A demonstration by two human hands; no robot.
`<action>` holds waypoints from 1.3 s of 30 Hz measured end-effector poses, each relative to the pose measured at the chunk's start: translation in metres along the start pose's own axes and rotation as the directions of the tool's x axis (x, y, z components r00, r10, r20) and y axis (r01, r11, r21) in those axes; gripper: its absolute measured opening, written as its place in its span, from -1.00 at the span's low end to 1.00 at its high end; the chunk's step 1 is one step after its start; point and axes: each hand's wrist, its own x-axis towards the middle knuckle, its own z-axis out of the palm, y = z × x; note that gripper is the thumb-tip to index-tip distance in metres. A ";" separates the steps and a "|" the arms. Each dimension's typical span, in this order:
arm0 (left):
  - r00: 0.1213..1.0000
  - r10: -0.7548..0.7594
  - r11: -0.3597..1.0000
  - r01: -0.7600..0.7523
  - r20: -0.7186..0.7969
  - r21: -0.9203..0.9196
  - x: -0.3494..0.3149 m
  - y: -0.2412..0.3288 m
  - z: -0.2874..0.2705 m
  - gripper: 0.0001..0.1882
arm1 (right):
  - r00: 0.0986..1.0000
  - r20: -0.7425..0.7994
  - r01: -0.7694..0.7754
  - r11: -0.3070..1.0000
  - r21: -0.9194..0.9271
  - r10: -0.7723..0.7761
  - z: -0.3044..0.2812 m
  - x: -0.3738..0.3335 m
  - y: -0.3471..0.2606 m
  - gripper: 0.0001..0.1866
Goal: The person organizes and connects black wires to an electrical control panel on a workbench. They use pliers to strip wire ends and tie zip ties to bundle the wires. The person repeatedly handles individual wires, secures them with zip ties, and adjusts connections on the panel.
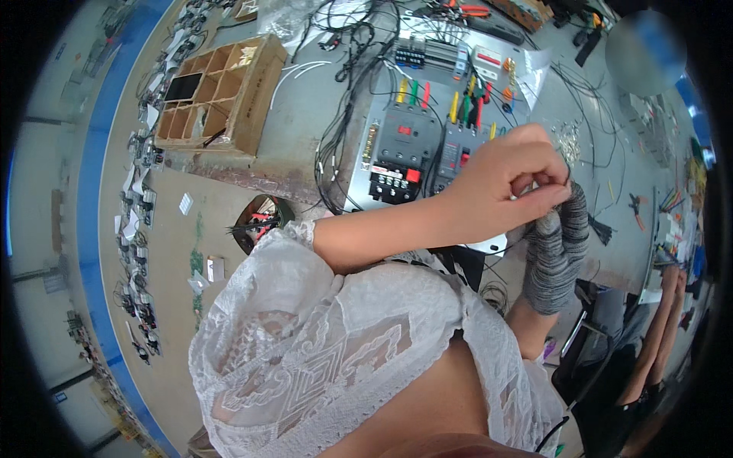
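My left hand (527, 179) reaches across in front of me, fingers curled and thumb pressed in a pinch. Close against its fingertips is my right hand (556, 248), covered in a grey, ribbed glove-like covering, its fingers bent towards the pinch. Whatever the two hands hold is too small and hidden to make out. Partly behind my left forearm lies a metal mounting plate (359, 179). It carries a dark grey contactor (408, 133) with a black relay below it and a second grey switching device (460, 145). Yellow, green and red sleeved wire ends (414, 93) stand along their upper edges.
A wooden compartment box (263, 95) stands at the table's left corner. Black cables (343, 130) run beside the plate. Small metal parts (569, 141) and cutters (636, 212) lie to the right. A bag of tools (259, 221) hangs below the edge. Another person's arms (660, 336) are at right.
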 end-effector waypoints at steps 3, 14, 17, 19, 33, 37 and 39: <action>0.994 -0.105 0.992 0.104 -0.011 -0.065 -0.012 0.009 -0.036 -0.91 | 0.988 0.113 -0.109 0.992 0.063 0.101 0.034 0.009 -0.010 -0.69; 0.829 -0.187 0.677 0.498 -0.527 0.542 -0.060 -0.075 -0.285 -0.88 | 0.981 0.169 0.140 0.952 -0.272 -0.096 0.071 0.040 -0.001 -0.85; 0.835 -0.089 0.320 0.540 -0.542 0.779 -0.073 -0.117 -0.343 -0.89 | 0.972 0.174 0.212 0.915 -0.342 -0.160 0.079 0.045 -0.003 -0.84; 0.832 -0.035 0.174 0.551 -0.554 0.816 -0.075 -0.134 -0.359 -0.89 | 0.971 0.171 0.215 0.919 -0.329 -0.166 0.083 0.046 -0.001 -0.84; 0.795 -0.232 -0.228 0.516 -0.560 0.826 -0.048 -0.163 -0.382 -0.86 | 0.992 0.126 0.023 0.961 -0.275 0.012 0.096 0.049 0.012 -0.85; 0.802 -0.200 -0.158 0.541 -0.563 0.826 -0.048 -0.161 -0.380 -0.86 | 0.991 0.133 0.029 0.966 -0.255 0.006 0.099 0.047 0.013 -0.84; 0.805 -0.176 -0.121 0.553 -0.566 0.824 -0.048 -0.160 -0.380 -0.87 | 0.988 0.154 0.056 0.960 -0.274 -0.014 0.094 0.048 0.016 -0.83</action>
